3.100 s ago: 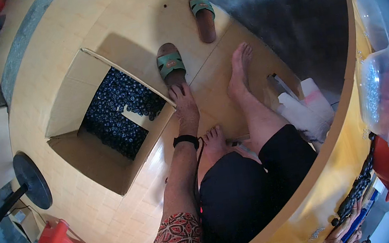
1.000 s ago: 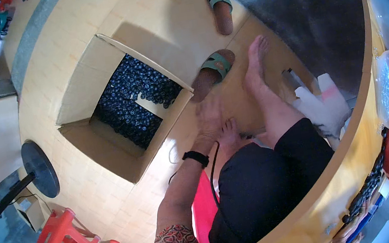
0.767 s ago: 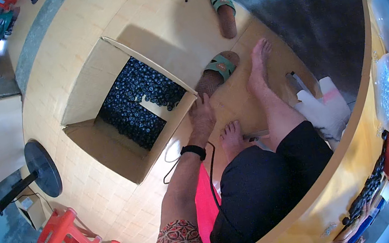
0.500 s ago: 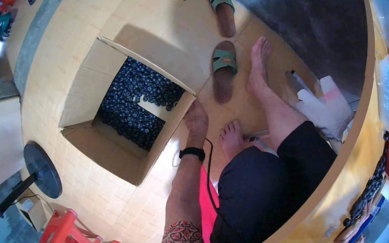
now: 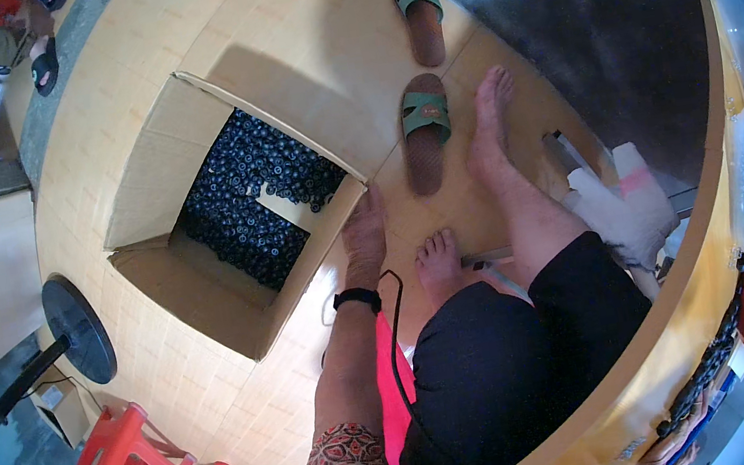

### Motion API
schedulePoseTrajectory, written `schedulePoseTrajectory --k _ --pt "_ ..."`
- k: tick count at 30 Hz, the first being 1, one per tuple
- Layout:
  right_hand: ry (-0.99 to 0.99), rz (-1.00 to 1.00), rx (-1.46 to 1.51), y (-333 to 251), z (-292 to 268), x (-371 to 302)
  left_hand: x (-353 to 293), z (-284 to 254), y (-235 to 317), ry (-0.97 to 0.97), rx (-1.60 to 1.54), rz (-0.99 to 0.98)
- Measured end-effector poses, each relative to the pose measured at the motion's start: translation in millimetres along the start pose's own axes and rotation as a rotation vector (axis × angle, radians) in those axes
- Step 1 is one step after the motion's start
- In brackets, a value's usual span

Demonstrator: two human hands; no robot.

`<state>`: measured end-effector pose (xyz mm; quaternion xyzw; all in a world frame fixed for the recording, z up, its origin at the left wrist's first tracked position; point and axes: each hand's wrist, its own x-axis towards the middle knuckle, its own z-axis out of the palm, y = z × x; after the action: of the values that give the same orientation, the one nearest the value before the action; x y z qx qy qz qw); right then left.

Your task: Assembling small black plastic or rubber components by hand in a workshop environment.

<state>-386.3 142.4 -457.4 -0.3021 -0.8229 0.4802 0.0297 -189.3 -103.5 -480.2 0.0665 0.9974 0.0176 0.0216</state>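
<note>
— So, where is the cardboard box (image 5: 201, 248) now?

— It stands on the pale wooden floor (image 5: 197, 28), on the person's left side, with its flaps open. Inside there are many small dark round pieces (image 5: 244, 213), and one light card piece (image 5: 277, 210) lies on top of them.

— And the left hand (image 5: 365, 234)?

— It reaches down with a straight arm. The fingers are stretched and loose, gripping nothing, and the fingertips are at the near corner of the box. I cannot tell if they really touch the cardboard. A black band (image 5: 357, 298) is on the wrist.

— What about the right hand?

— It does not show in this view.

— What is around the box?

— Just to the right of the hand lies a brown sandal with a green strap (image 5: 426, 133), and a second sandal (image 5: 419, 16) is further away. The person's two bare feet are on the floor, one (image 5: 438, 256) near the hand, the other (image 5: 490, 119) beside the closer sandal. A black round disc on a stand (image 5: 79, 329) is to the left of the box, and red plastic stools (image 5: 127, 457) are below it.
</note>
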Motion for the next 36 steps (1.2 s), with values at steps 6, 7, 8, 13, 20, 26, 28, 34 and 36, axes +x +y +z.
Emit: schedulePoseTrajectory --k 6,7,8,13,20,26,28,34,36 --pt "-0.012 -0.038 -0.205 8 -1 19 -4 12 -14 -0.024 -0.254 0.083" --pt "0.001 -0.042 -0.292 7 -3 21 -2 13 -13 -0.119 -0.22 0.061" --pt "0.008 -0.05 -0.345 3 -6 22 0 16 -12 -0.189 -0.194 0.048" --pt "0.015 -0.187 -0.415 -22 -60 -20 -2 35 -7 -0.049 -0.227 -0.015" --pt "0.057 -0.354 -0.472 -62 -214 -150 1 -11 4 -0.066 -0.767 -0.294" --pt "0.099 -0.389 -0.506 -96 -286 -229 40 -82 26 -0.519 -1.758 -0.619" --pt "0.095 -0.409 -0.505 -90 -261 -210 49 -87 28 -0.554 -1.998 -0.644" --pt "0.081 -0.455 -0.54 -26 -109 -74 58 -70 26 -0.693 -2.535 -0.53" --pt "0.109 -0.467 -0.587 -4 -70 -37 59 -63 28 -0.647 -2.561 -0.515"
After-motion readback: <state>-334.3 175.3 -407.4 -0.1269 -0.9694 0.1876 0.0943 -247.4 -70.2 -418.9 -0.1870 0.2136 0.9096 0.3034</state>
